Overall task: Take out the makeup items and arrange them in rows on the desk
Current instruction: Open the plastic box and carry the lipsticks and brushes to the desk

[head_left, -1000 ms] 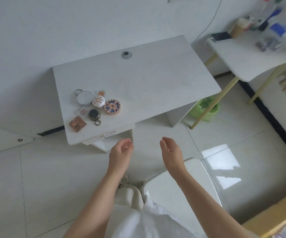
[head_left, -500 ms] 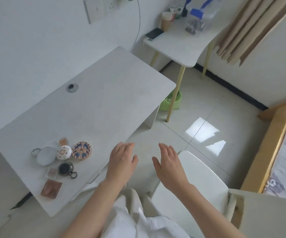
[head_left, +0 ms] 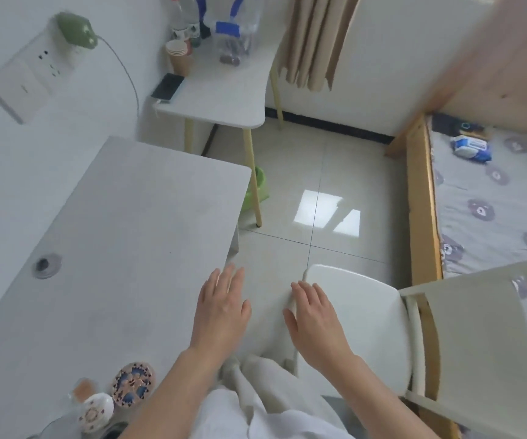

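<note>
Hovering with fingers straight and holding nothing, the left hand (head_left: 222, 307) and right hand (head_left: 314, 315) hang off the pale grey rectangular desk (head_left: 122, 236)'s near edge; the round patterned makeup compacts (head_left: 133, 384) cluster near that edge, where a passing forearm could sweep them off

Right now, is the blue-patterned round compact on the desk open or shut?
Shut. The blue-patterned compact lies flat on the desk with its decorated lid facing up, no raised lid or mirror showing. Neither hand touches it.
</note>
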